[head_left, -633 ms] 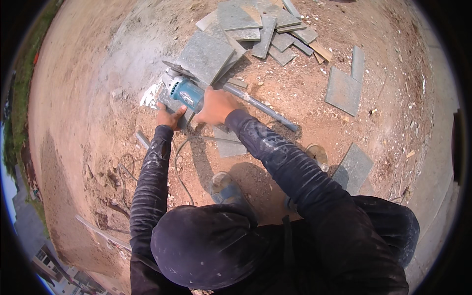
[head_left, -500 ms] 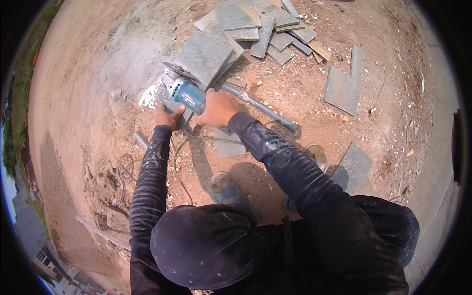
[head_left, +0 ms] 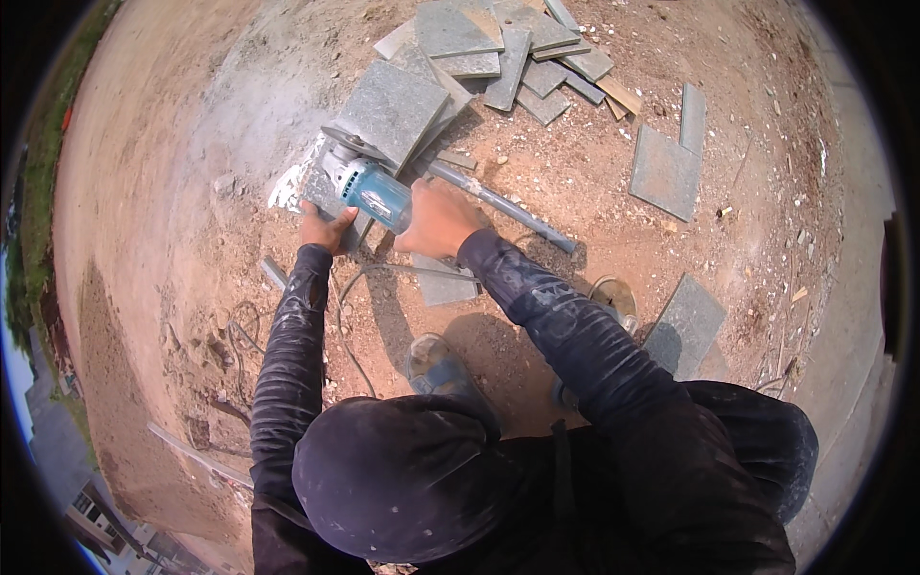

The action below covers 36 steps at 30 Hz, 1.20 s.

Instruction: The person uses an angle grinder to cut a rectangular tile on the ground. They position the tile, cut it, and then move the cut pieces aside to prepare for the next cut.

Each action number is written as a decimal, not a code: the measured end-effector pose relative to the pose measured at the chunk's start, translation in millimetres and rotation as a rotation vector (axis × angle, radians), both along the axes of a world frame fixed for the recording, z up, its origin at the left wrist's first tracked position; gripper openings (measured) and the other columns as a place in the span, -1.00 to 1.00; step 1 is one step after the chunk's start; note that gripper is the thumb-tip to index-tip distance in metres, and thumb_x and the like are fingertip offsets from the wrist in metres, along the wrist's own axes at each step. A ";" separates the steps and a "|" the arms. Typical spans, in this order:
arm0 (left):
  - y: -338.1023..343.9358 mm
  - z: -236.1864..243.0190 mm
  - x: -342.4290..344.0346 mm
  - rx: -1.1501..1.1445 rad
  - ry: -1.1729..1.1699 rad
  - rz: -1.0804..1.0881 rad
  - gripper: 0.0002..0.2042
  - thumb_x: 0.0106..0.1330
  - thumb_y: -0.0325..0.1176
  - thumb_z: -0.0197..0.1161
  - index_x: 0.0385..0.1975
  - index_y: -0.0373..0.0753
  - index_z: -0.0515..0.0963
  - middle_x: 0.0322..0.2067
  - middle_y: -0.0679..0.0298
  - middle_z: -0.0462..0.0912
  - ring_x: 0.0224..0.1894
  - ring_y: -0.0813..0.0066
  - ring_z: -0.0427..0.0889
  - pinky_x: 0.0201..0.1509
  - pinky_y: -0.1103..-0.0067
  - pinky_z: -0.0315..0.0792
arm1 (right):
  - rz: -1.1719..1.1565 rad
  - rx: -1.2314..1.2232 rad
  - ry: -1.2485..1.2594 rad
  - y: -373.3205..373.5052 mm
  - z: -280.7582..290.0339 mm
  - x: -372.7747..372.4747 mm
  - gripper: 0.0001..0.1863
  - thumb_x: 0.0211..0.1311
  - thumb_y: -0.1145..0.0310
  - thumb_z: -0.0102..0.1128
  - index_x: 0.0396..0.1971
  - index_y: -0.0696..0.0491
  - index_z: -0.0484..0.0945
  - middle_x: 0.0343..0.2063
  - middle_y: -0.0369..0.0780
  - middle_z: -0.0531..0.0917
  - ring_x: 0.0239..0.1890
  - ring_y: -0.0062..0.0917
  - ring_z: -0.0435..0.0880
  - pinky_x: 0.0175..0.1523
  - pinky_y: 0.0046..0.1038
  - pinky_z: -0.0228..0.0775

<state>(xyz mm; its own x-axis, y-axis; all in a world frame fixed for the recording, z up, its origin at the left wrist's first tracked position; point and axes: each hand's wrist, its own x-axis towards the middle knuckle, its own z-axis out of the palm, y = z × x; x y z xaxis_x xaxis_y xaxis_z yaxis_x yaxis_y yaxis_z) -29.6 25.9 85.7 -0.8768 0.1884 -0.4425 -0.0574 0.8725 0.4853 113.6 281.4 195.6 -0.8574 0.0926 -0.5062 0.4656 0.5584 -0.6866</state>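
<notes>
A strip of green grass (head_left: 40,182) curves along the far left of the outdoor ground (head_left: 144,268), which is reddish, loose and gritty. Rightward, the left hand (head_left: 323,228) grips the edge of a narrow grey tile (head_left: 320,188), under a blue, barrel-bodied angle grinder (head_left: 376,195) with a round disc; the right hand (head_left: 439,218) is closed around its rear end. Beyond lie flat, rough-faced slabs (head_left: 460,36), a smooth grey pipe (head_left: 503,206) and, far right, pale paving (head_left: 867,192).

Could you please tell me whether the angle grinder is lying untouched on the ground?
No, the right hand grips the rear of the angle grinder.
</notes>
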 end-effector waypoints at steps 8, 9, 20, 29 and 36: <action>1.1 -2.9 4.8 -0.043 0.119 -0.015 0.02 0.00 0.00 0.54 0.19 -0.70 0.08 0.00 -0.24 0.52 0.01 0.07 0.57 0.10 0.43 0.44 | 0.025 0.036 0.084 1.9 -6.9 7.7 -0.30 -0.23 0.10 0.44 -0.12 0.31 0.49 -0.23 0.07 0.65 -0.14 -0.08 0.66 -0.01 -0.22 0.50; 0.6 -4.1 5.2 -0.053 0.162 -0.024 -0.08 0.02 -0.06 0.54 0.14 -0.68 0.18 -0.04 -0.16 0.56 -0.05 0.17 0.60 0.05 0.45 0.47 | 0.023 0.034 0.088 1.6 -8.7 9.0 -0.30 -0.23 0.10 0.44 -0.12 0.31 0.49 -0.23 0.07 0.65 -0.14 -0.08 0.67 -0.02 -0.22 0.51; -5.2 -6.6 2.0 -0.073 0.129 -0.032 -0.07 0.02 -0.03 0.51 0.13 -0.65 0.13 -0.10 -0.21 0.57 -0.08 0.07 0.62 0.00 0.41 0.48 | 0.039 -0.018 0.034 6.9 -2.7 16.8 -0.30 -0.23 0.10 0.46 -0.12 0.27 0.45 -0.19 0.07 0.63 -0.10 -0.08 0.64 0.05 -0.20 0.48; 10.6 14.1 4.3 -0.116 -0.008 -0.019 0.19 -0.03 0.08 0.52 0.30 -0.71 -0.11 0.07 -0.35 0.46 0.09 -0.05 0.55 0.14 0.43 0.44 | 0.007 -0.047 0.002 11.1 -0.6 24.7 -0.29 -0.22 0.09 0.46 -0.12 0.28 0.45 -0.21 0.07 0.65 -0.10 -0.11 0.66 0.04 -0.23 0.49; -2.4 7.4 2.4 -0.100 0.019 -0.011 0.19 -0.04 0.12 0.51 0.29 -0.71 -0.08 0.06 -0.32 0.49 0.10 -0.06 0.55 0.13 0.41 0.44 | 0.029 -0.024 0.003 9.1 1.8 28.5 -0.27 -0.23 0.07 0.46 -0.11 0.30 0.43 -0.25 0.07 0.66 -0.17 -0.11 0.69 0.01 -0.23 0.50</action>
<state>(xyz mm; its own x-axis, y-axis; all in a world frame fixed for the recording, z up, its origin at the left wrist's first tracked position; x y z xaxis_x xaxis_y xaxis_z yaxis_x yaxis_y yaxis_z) -27.2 23.5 93.1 -0.8832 0.1534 -0.4431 -0.0398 0.9171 0.3968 142.1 290.5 197.4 -0.8610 0.0560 -0.5055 0.4477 0.5550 -0.7010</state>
